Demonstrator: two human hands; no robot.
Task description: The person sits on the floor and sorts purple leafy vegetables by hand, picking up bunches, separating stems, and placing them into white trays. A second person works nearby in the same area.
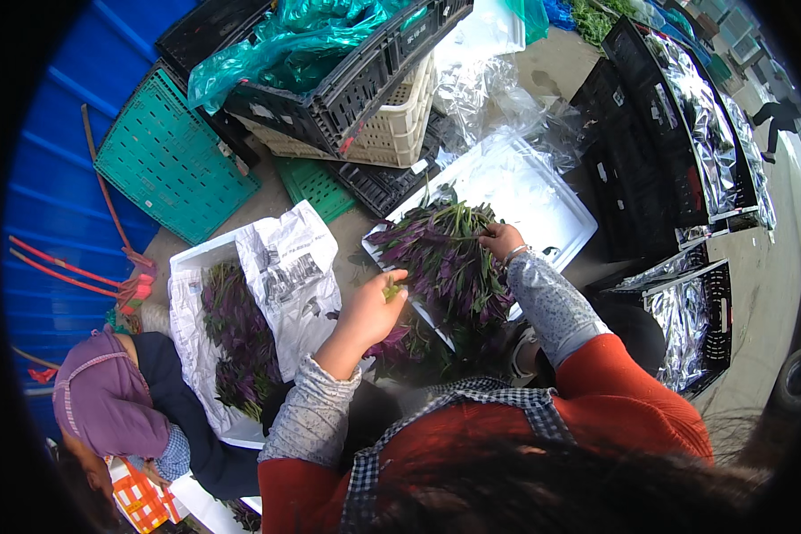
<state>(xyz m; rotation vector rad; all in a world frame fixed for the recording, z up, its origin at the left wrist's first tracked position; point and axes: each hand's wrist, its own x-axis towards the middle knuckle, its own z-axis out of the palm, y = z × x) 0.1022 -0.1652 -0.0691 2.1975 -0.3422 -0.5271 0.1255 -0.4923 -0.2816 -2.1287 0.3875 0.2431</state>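
A heap of leafy greens with purple and green leaves (440, 253) lies on a white foam lid or tray (541, 193) before me, stems towards the upper right. My right hand (504, 240) is at the heap's right side, its fingers pinched on a stem. My left hand (374, 307) is just left of the heap, closed on a small bunch of green stems (392, 291), whose purple leaves seem to hang below the hand. To the left stands a white foam box (203, 248) lined with newspaper (294, 260), with more purple-green bunches (240, 334) inside.
A co-worker in a purple head covering (107, 394) sits close at my left. Stacked crates (374, 127) with green plastic film stand ahead, and a teal crate (173, 160) leans near a blue wall. Black crates with silvery film (684, 327) stand at right.
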